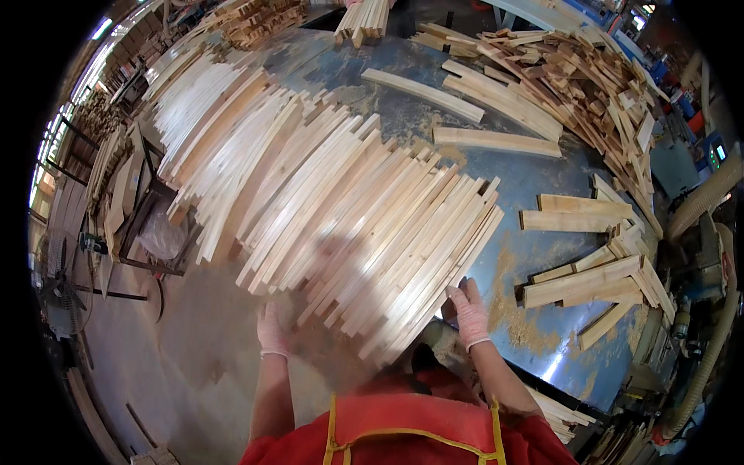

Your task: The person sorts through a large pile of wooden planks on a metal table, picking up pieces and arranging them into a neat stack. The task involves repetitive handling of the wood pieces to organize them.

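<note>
A wide row of pale wooden strips [387, 225] lies side by side on the metal table, their near ends uneven and some jutting past the table's edge. My right hand [470, 315], in a light pink glove, is at the right side of the row. Its thumb and fingers are apart, and the thumb is next to the outermost strip; whether it touches I cannot tell. My left hand [272, 331], gloved alike, hovers just short of the strips' near ends with fingers stretched out and nothing visible in it.
Sawdust is scattered over the blue-grey table [496, 256]. Short boards [581, 283] lie loosely stacked at its right, with a heap of offcuts [573, 85] behind. Another person's hands hold a bundle of strips [363, 22] at the far edge. A standing fan [58, 283] is at left.
</note>
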A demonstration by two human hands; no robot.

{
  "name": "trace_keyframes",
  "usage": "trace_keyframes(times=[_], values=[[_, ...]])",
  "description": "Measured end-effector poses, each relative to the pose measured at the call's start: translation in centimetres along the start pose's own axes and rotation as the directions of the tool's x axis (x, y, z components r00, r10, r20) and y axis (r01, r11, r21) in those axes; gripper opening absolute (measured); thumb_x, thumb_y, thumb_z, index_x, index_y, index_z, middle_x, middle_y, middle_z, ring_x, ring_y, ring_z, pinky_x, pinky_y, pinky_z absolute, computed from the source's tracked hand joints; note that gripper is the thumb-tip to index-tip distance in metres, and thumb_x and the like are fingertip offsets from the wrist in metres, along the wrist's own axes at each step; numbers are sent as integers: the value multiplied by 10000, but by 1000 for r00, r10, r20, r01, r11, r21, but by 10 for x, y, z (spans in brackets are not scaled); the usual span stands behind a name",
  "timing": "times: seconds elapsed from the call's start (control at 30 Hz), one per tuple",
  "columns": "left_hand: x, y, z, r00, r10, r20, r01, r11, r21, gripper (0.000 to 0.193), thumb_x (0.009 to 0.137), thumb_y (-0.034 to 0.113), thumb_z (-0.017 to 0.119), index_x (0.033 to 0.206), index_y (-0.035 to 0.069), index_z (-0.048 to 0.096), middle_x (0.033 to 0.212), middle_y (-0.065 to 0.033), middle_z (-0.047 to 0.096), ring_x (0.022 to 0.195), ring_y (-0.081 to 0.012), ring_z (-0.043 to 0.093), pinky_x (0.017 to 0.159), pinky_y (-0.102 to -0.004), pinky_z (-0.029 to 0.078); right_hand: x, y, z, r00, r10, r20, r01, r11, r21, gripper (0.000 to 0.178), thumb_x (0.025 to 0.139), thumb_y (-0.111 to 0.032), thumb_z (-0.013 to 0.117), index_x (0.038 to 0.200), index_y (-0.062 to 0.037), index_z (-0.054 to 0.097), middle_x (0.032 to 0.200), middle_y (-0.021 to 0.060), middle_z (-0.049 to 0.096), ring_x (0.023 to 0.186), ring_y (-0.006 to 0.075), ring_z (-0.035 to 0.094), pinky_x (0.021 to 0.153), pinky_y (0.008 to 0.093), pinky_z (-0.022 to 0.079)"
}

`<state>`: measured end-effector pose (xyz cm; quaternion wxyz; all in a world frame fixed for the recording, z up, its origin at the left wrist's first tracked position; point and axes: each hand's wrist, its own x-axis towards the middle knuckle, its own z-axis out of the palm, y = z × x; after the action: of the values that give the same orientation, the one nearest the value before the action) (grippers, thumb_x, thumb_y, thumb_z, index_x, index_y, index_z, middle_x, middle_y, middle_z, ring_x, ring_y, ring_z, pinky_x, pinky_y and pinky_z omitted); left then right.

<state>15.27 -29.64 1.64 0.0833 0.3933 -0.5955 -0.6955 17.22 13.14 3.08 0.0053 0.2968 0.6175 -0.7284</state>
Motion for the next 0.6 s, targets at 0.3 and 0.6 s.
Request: trace_keyframes(times=[0.3, 0.6], values=[[-89, -109, 14, 663, -424, 617, 24, 836, 549, 523, 1068, 241, 667, 1509, -14, 545, 1321, -122, 691, 1138, -241, 670, 1018, -378, 559, 41, -14, -59, 999, -40, 8, 36, 968, 248, 842, 988, -83, 729, 1686, -46, 261, 1525, 136, 548, 1339, 269, 561, 1154, 378, 457], [-90, -145, 154, 520, -76, 851, -586, 693, 420, 1112, 890, 308, 886, 1715, 49, 188, 1476, -171, 626, 1326, -260, 620, 1123, -360, 499, 55, -24, -135, 965, 254, 63, -106, 598, -794, 1177, 851, -821, 670, 1440, 184, 508, 1274, 365, 689, 1226, 456, 671, 1071, 459, 506]])
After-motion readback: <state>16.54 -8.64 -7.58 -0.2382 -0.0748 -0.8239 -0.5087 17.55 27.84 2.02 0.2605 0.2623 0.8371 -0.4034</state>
